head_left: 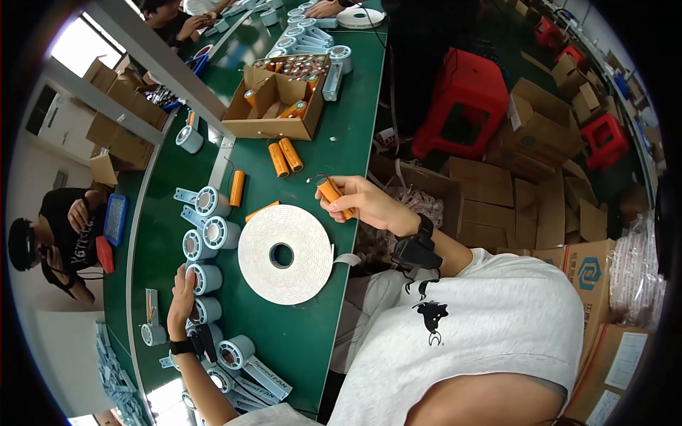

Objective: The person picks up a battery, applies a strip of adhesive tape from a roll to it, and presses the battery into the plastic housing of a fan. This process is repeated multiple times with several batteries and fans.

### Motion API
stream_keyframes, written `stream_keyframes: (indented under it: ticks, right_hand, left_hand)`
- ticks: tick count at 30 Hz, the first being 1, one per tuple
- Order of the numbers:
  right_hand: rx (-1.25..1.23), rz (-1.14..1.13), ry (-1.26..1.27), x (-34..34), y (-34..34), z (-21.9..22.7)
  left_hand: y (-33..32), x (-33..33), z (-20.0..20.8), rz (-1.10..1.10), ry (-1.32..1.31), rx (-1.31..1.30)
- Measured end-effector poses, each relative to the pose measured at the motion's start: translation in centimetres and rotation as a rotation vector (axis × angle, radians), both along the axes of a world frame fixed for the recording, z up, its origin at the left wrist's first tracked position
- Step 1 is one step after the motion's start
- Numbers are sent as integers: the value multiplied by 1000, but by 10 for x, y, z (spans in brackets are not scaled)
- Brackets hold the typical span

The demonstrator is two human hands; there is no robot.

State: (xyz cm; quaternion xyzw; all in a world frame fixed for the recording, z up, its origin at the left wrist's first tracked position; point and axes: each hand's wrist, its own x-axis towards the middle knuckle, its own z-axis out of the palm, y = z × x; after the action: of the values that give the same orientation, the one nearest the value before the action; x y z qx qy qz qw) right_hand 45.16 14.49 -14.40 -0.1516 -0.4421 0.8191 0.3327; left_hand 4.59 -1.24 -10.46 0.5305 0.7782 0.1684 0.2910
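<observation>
My right hand (369, 204) is closed around an orange cylindrical battery (328, 190) with a thin wire at its top, held above the bench's right edge. Out to the left, my left hand (182, 305) reaches along a row of light blue fan housings (207, 279); its stretched fingers touch one of them, and the thumb is hidden. Between my hands lies a large roll of white tape (259, 273), its loose end (348, 260) hanging past the bench edge. One battery (237, 189) lies beyond the roll, and another (263, 211) is partly under it.
A cardboard box (273, 128) of batteries stands farther up the green bench (284, 341), with two batteries (285, 157) before it. Fan housings with handles (266, 376) crowd the near left. Red stools (465, 99) and cartons (490, 202) fill the right. Other people (67, 227) sit across.
</observation>
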Motion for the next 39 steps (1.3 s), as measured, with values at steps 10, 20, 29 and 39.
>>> stream_keyframes:
  ticks: [10,20,29,39]
  right_hand:
    - [-63,-20,-57,28,-20,-4]
    - [-99,16,14,45,-42,-14]
    - [382,-118,-34,28,-92,12]
    - [301,83,-100,33,-98,29]
  left_hand:
    - [4,79,27,-114,657,-62]
    - [13,249,13,-348,437,97]
    - [-31,282,21,175,450,386]
    - [-139,244,35,934,-122,1109]
